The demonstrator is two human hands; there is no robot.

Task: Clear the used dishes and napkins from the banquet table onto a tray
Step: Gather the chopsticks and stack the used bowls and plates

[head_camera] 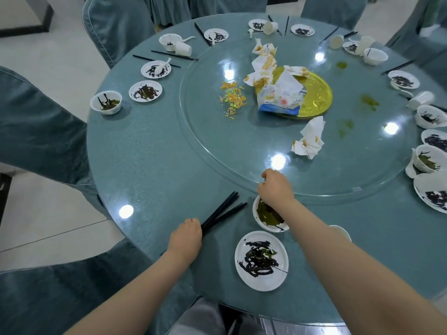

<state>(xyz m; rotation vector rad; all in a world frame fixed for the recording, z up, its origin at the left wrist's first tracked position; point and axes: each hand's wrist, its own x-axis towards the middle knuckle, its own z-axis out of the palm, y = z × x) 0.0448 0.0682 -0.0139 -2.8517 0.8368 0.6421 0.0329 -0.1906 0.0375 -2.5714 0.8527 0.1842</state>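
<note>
My left hand (187, 234) grips the near end of a bundle of black chopsticks (222, 211) lying on the teal table near its front edge. My right hand (274, 187) reaches over a white bowl (268, 221) with green and dark residue, its fingers curled at the bowl's far rim. In front of the bowl lies a white plate (261, 261) smeared with dark sauce. On the glass turntable (217, 146) a gold tray (316, 93) holds a tissue pack (280, 97) and stained napkins (263, 64). Another crumpled napkin (309, 139) lies on the glass nearer me.
Dirty plates, bowls, cups, spoons and chopsticks ring the table, at the left (145, 91), the far side (216, 35) and the right edge (427, 160). Food scraps (232, 97) litter the turntable. My right forearm partly hides a white cup (341, 230). Covered chairs (116, 22) surround the table.
</note>
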